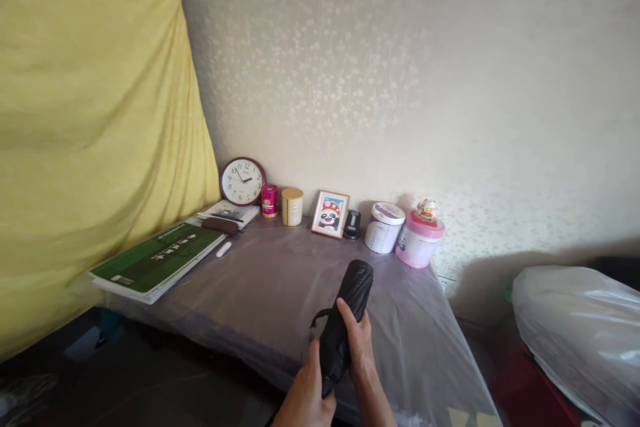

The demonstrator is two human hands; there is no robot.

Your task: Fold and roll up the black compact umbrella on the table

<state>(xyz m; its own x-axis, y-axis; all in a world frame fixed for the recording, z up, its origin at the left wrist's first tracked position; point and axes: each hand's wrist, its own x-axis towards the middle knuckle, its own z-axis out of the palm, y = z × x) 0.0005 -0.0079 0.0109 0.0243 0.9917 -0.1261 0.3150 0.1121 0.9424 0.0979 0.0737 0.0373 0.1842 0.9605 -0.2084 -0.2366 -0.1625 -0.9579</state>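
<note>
Cloth, yellow and loosely folded, hangs at far left (100, 113) beside a grey-covered table (260, 293). On it lies a large green-covered book (157, 260), touched by an oblong brown case (220, 225) whose contents are hidden; a small white rounded stick (223, 249) lies just beside. Behind, a round clock with a dark red rim (243, 181) leans upright near a small cylindrical bright pink can (269, 201), its inside out of sight, then a pale cylindrical canister with a tan lid on (293, 209). Next stands a wood-edged panda picture (330, 213). In front, above the table, a folded black fabric umbrella (343, 330) tilts away from the person; the left hand (306, 392) is closed round its lower end, the right hand (358, 340) wrapped round its middle. Farther right stand a small black object (353, 224), a white-and-purple lidded tub (384, 233), and a pink-lidded round tub (419, 245) bearing a gold-and-red figurine (426, 210); both tubs' contents are hidden. At far right bulges a cloudy plastic bag (580, 327), its filling indistinct.
</note>
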